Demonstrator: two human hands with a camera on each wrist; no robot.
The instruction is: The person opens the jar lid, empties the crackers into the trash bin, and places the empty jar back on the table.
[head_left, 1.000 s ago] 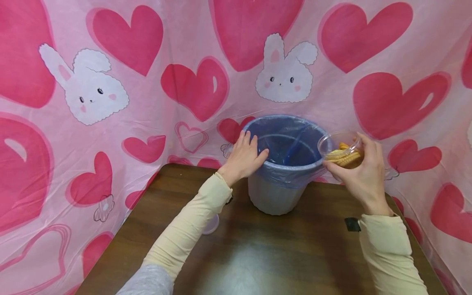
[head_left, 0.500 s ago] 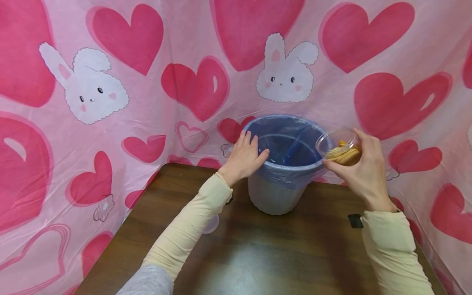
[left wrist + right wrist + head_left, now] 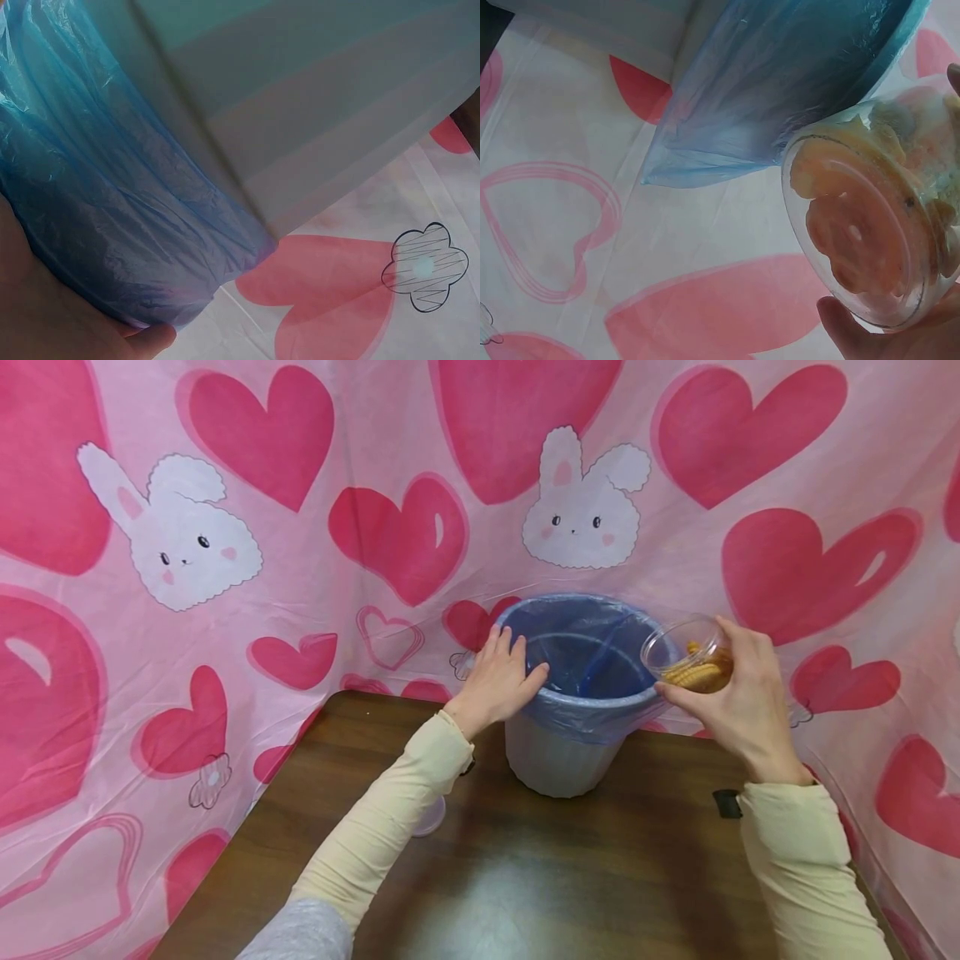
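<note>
Head view, right hand: the right hand [image 3: 738,702] grips a clear plastic cup [image 3: 686,656] of yellow snack pieces, thumb below and fingers curled over the top.
Head view, cup axis: the cup is tipped on its side, its long axis running about 3 to 9 o'clock, with the open mouth facing 9 o'clock toward the bin.
Head view, key relation: the bin [image 3: 581,693], lined with a blue bag, lies at 9 o'clock from the right hand; the cup's mouth sits at the bin's 3 o'clock rim, just over it.
Head view, left hand: the left hand [image 3: 495,681] rests on the bin's 9 o'clock rim, fingers fairly straight, thumb hooked over the edge; it holds nothing else.
Head view, nearer hand: both hands are at the bin, but only the right one carries the cup.
Head view, setting: the bin stands at the far edge of a brown table [image 3: 525,877], against a pink heart-and-bunny cloth [image 3: 225,527].
Left wrist view: the blue bag [image 3: 112,202] folds over the grey bin wall, and a fingertip touches its lower edge; the cup is out of sight.
Right wrist view: the cup's base [image 3: 855,232] faces the camera, with orange-yellow pieces inside, and the bag-covered rim lies at 12 o'clock from it, just beside.
</note>
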